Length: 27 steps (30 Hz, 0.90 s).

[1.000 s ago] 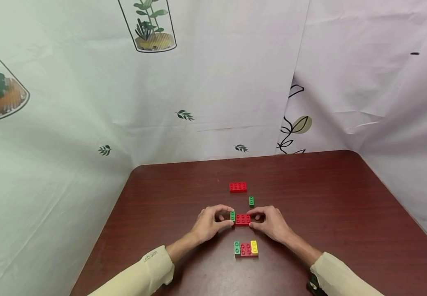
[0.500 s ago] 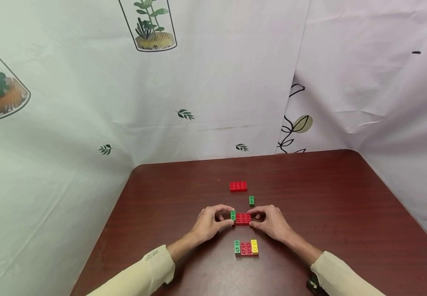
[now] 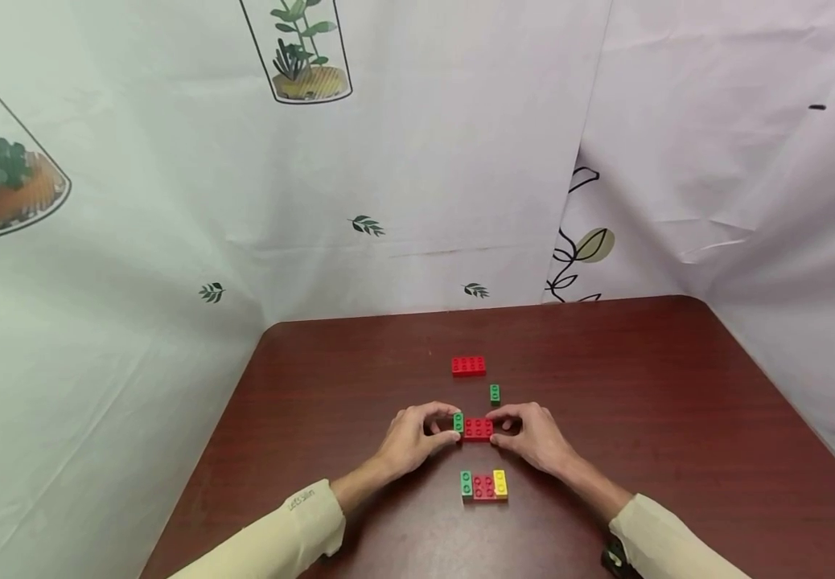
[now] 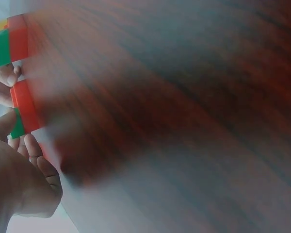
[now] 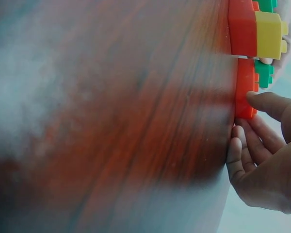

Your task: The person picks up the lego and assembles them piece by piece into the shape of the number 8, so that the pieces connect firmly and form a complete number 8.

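A small green toy brick (image 3: 458, 422) is seated on top of the left end of a red toy brick (image 3: 479, 430) on the table. My left hand (image 3: 406, 442) pinches the green brick between thumb and fingers at that end. At the other end, my right hand (image 3: 536, 438) grips the red brick; in the right wrist view its thumb presses near the top edge of the red brick (image 5: 245, 90). Nearer to me lies a red brick (image 3: 483, 486) with a green brick (image 3: 466, 484) on its left end and a yellow brick (image 3: 500, 482) on its right.
Beyond the hands lie a loose small green brick (image 3: 495, 394) and a loose red brick (image 3: 468, 367). The dark reddish-brown table (image 3: 642, 386) runs back to a pale curtain (image 3: 417, 161) printed with plants, which also rises at both sides.
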Each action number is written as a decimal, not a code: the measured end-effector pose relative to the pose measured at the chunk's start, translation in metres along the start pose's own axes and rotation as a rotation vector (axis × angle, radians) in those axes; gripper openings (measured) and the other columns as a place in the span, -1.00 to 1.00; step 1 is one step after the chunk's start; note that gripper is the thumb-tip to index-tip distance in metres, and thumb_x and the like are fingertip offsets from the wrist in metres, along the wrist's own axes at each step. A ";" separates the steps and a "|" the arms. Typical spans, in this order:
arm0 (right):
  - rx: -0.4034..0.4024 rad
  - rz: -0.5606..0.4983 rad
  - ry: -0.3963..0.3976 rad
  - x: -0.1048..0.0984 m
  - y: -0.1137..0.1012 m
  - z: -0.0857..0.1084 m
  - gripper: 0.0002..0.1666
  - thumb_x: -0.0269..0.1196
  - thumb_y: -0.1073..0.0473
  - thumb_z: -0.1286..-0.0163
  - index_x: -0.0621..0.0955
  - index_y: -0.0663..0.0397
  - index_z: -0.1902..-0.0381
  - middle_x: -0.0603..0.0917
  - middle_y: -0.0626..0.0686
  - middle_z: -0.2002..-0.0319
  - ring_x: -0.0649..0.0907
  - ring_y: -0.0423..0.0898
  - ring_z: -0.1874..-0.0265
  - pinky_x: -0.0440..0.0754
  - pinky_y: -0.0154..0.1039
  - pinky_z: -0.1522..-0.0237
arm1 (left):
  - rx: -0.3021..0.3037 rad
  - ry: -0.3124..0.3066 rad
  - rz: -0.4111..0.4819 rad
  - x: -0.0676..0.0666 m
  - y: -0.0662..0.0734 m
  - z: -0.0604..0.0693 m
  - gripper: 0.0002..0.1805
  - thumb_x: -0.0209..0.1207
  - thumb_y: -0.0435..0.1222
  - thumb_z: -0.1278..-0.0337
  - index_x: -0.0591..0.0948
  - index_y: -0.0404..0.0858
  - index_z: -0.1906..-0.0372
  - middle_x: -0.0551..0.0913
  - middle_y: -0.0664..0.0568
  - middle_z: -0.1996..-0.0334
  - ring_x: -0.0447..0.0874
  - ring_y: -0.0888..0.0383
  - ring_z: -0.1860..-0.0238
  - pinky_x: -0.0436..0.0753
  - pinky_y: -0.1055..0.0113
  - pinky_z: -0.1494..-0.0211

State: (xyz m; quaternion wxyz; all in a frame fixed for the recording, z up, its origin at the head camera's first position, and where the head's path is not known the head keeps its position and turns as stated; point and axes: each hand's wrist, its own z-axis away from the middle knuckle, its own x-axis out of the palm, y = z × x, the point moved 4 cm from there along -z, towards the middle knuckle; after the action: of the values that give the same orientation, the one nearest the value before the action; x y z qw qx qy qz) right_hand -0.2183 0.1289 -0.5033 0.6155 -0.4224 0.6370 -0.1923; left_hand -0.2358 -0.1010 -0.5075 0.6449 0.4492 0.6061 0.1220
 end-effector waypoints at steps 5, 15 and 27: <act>-0.005 0.001 -0.004 0.000 0.000 0.000 -0.71 0.57 0.32 -0.24 0.83 0.09 0.06 0.78 -0.02 0.22 0.65 -0.14 0.28 0.60 -0.29 0.25 | -0.001 0.010 0.005 0.001 -0.001 0.001 -0.69 0.47 -0.16 -0.31 0.76 -0.03 -0.11 0.81 0.16 0.10 0.60 0.33 0.36 0.54 0.39 0.30; -0.013 0.002 -0.004 -0.001 -0.001 -0.001 -0.70 0.57 0.32 -0.24 0.83 0.08 0.06 0.77 -0.04 0.25 0.65 -0.14 0.29 0.59 -0.29 0.26 | 0.021 0.044 0.017 0.003 -0.006 0.002 -0.66 0.48 -0.13 -0.29 0.77 -0.01 -0.13 0.80 0.18 0.13 0.59 0.34 0.35 0.52 0.41 0.29; -0.006 -0.034 -0.024 -0.001 0.004 -0.002 -0.70 0.56 0.34 -0.24 0.82 0.10 0.05 0.76 -0.03 0.26 0.63 -0.15 0.32 0.57 -0.31 0.30 | 0.051 0.050 0.088 0.008 -0.012 0.001 -0.66 0.49 -0.16 -0.29 0.77 -0.04 -0.13 0.80 0.17 0.13 0.63 0.28 0.25 0.61 0.36 0.16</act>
State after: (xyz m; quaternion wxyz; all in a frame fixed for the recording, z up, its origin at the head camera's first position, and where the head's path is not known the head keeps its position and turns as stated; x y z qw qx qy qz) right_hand -0.2213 0.1319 -0.5055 0.6183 -0.4374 0.6230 -0.1957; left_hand -0.2380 -0.1025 -0.5223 0.6118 0.4887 0.6046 0.1458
